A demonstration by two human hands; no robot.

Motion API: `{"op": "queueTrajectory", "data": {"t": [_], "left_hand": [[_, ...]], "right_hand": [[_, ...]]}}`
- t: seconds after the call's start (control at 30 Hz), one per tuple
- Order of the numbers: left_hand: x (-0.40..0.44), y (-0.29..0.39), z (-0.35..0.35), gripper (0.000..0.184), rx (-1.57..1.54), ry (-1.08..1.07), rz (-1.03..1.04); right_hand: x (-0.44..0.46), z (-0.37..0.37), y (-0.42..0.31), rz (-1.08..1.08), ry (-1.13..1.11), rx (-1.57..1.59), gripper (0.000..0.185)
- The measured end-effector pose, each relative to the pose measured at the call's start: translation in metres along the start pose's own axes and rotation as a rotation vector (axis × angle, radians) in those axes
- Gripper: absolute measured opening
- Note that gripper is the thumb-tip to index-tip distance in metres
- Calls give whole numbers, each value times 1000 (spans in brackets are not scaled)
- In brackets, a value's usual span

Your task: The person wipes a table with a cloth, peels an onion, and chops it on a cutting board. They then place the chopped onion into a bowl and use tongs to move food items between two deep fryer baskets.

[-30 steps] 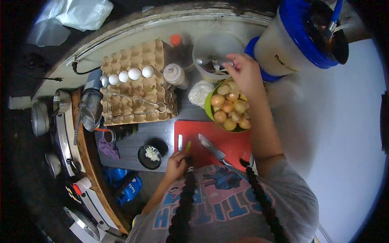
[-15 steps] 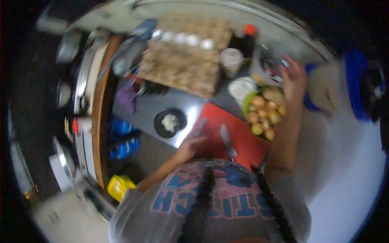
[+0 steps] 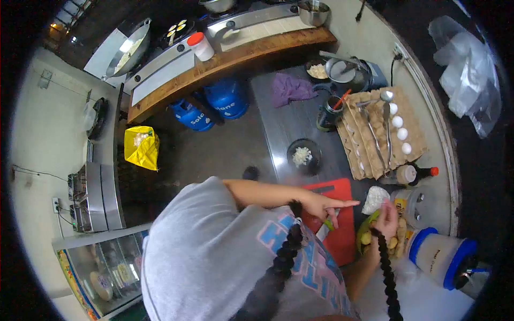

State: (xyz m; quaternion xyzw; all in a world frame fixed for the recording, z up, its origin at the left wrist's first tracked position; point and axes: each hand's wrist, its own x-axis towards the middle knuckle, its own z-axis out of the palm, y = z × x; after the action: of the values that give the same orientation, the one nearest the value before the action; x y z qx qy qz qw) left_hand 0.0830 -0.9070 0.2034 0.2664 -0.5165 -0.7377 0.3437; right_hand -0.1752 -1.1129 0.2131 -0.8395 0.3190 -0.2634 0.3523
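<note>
My left hand (image 3: 321, 205) is over the red cutting board (image 3: 340, 241), index finger stretched out and thumb apart. Beneath it lie a small green piece (image 3: 329, 223) and a knife blade (image 3: 322, 232); a grip on either does not show. My right hand (image 3: 387, 222) is above the green bowl (image 3: 361, 233) of onions and potatoes (image 3: 395, 243), its fingers bent together; anything between them is too small to make out. A clear container (image 3: 409, 206) stands just beyond. Beside the board is a dark plate (image 3: 312, 165) with chopped white pieces (image 3: 302, 156).
Egg trays (image 3: 364, 136) with several eggs, a ladle (image 3: 386, 96) and tongs lie along the wall. A white folded cloth (image 3: 376, 199), a sauce bottle (image 3: 426, 172) and a blue-lidded container (image 3: 441, 259) stand nearby. A purple cloth (image 3: 292, 90) and blue gas cylinders (image 3: 227, 99) are farther left.
The head view has swung left, showing the stove and floor. My left hand has reached farther across the board. My right hand has drawn back from the clear container toward the bowl, fingers now bent.
</note>
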Motion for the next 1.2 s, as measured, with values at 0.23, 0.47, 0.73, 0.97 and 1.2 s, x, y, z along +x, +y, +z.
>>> {"op": "queueTrajectory", "data": {"t": [0.23, 0.47, 0.73, 0.97, 1.2], "left_hand": [[-21, -26, -9, 116, -47, -113, 98], [-187, -133, -82, 111, -458, 10, 124], [-451, -186, -72, 111, -366, 398, 159], [-541, -238, 9, 118, -450, 1017, 446], [-539, -285, 34, 115, -718, 1208, 734]], "right_hand": [[-80, 169, -44, 656, -342, 939, 40], [-73, 352, -114, 733, -517, 890, 41], [-53, 559, -255, 261, -1170, 407, 46], [-71, 657, -335, -823, -1199, -278, 53], [-79, 720, -333, -932, -1492, -128, 50]]}}
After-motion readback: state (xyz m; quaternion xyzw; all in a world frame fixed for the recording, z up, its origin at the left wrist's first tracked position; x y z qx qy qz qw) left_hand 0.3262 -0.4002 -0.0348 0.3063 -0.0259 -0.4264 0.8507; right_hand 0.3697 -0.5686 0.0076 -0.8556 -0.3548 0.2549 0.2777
